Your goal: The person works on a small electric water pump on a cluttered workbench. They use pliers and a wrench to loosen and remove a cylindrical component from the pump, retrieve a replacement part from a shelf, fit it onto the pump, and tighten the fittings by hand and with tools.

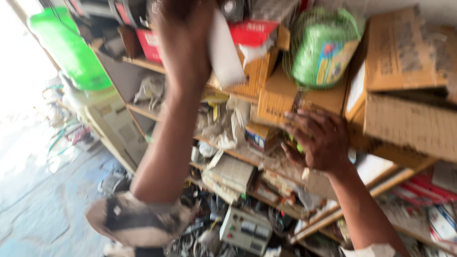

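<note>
My left hand (183,33) is raised at the top of the view, blurred, and shut on a white flat box (223,50) that it holds in front of the upper shelf. My right hand (318,139) rests with fingers spread against the brown cardboard boxes (278,97) on the middle shelf, just below a green packet in a net bag (321,47). It holds nothing that I can see. A small colourful box (259,137) sits just left of its fingertips.
Wooden shelves (238,154) are crammed with cardboard boxes (409,85), papers and rags. A green plastic bottle (66,47) stands at upper left above a beige appliance (112,126). A grey electrical unit (245,231) lies among cables near the floor.
</note>
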A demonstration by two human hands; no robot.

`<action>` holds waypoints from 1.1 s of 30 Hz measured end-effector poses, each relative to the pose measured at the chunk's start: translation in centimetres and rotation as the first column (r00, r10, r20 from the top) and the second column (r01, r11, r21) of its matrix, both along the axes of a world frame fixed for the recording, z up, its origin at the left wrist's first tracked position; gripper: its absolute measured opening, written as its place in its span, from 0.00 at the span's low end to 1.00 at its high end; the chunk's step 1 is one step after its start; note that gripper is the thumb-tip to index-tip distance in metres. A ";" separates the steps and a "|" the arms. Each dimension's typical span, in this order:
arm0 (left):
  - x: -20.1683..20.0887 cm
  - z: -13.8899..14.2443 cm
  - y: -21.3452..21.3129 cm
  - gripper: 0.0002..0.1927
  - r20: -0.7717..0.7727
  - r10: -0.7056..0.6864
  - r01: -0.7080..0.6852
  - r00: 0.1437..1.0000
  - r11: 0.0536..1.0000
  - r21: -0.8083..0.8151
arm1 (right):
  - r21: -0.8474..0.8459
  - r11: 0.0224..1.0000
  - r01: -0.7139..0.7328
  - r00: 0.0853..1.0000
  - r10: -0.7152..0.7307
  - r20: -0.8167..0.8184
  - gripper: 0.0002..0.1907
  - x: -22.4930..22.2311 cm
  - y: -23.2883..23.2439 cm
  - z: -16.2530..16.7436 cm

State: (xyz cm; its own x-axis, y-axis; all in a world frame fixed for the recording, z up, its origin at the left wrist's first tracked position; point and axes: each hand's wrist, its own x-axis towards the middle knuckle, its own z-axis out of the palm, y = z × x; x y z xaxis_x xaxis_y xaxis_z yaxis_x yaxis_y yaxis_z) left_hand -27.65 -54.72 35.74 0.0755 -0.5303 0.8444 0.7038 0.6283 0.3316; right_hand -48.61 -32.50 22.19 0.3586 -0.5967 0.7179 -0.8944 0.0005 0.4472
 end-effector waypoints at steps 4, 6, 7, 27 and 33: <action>-0.3 -10.6 10.7 0.24 0.309 -0.252 0.209 0.917 0.964 0.164 | -0.118 0.800 -0.588 0.436 0.436 0.787 0.32 3.4 1.8 -1.4; 0.5 -15.0 15.3 0.26 0.383 -0.338 0.307 0.860 0.941 0.142 | -0.399 0.512 -0.761 -0.344 0.203 0.917 0.41 6.8 3.5 -4.4; 1.0 -16.6 17.1 0.25 0.378 -0.347 0.301 0.858 0.937 0.177 | -0.331 0.528 -0.782 -0.324 0.110 0.940 0.40 7.6 4.1 -5.5; 15.6 -35.8 34.5 0.28 0.045 -0.147 0.013 0.988 0.371 0.929 | 0.003 -0.163 -0.987 0.143 -0.852 0.503 0.40 17.0 16.6 -30.5; 20.5 -37.0 38.6 0.28 0.121 0.008 -0.113 0.993 0.427 0.897 | -0.224 -0.003 -0.975 -0.044 -0.978 0.205 0.35 20.8 19.1 -31.6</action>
State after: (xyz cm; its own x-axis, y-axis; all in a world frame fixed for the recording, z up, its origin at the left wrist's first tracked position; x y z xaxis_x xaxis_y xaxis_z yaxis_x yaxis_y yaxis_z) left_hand -7.14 -16.14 -1.27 0.0972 -0.9894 -0.1076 0.6128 -0.0257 0.7898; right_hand -27.83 -13.44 -9.41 0.7233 -0.4993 -0.4769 0.1369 0.7807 -0.6097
